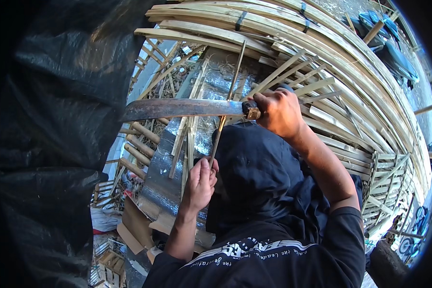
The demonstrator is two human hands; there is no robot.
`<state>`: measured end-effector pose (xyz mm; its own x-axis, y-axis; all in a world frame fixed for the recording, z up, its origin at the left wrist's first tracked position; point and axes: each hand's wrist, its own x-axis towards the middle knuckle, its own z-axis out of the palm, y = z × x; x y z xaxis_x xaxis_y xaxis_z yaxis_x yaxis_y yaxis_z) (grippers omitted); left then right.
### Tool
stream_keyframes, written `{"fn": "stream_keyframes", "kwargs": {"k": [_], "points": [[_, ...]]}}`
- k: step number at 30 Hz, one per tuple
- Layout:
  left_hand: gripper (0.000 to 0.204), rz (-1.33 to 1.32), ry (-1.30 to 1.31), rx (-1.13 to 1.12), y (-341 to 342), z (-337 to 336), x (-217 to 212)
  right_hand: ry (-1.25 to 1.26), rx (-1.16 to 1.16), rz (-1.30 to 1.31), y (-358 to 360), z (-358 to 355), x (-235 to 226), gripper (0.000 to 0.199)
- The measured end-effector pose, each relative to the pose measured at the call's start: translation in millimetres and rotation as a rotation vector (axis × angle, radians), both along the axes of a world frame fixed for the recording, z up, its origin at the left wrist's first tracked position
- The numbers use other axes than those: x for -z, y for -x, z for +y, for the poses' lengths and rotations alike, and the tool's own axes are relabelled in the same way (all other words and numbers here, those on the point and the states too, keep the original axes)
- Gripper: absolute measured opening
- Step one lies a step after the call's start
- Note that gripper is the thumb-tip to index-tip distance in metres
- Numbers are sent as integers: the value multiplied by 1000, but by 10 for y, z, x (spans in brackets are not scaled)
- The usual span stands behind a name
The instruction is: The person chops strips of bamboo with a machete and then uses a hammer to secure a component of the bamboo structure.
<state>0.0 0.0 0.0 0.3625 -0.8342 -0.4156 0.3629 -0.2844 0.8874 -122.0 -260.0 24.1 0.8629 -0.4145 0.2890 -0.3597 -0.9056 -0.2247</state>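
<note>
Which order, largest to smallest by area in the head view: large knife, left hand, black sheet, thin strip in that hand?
1. Black sheet
2. Large knife
3. Left hand
4. Thin strip, long but narrow

Apparent area only; nearness may skew true sizes.

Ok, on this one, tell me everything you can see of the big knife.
The big knife has a long, broad, gently curved blade of greyish metal, stained brown in places. At its base sits a dark, blocky collar with a golden-brown face; the right hand grips the handle and mostly hides it. The blade points left, nearly level in the picture, crossing the thin strip; whether they touch is unclear.
</note>
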Motion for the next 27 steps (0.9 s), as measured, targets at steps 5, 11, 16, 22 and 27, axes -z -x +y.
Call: {"fn": "stream_keyframes", "kwargs": {"k": [5,11,16,22,27], "points": [[42,-61,-30,30,-172,197,7,144,61,-99,-153,-269,-64,9],[39,-64,-34,33,-173,602,33,202,418,164,-450,-977,-96,14],[27,-478,-82,-35,-313,546,258,97,602,127,-448,-1117,-52,19],[18,-410,-126,-80,-337,551,445,-151,444,-58,-306,-499,-15,18],[17,-465,-72,-59,-268,489,562,-74,100,34,-218,244,-116,12]]}}
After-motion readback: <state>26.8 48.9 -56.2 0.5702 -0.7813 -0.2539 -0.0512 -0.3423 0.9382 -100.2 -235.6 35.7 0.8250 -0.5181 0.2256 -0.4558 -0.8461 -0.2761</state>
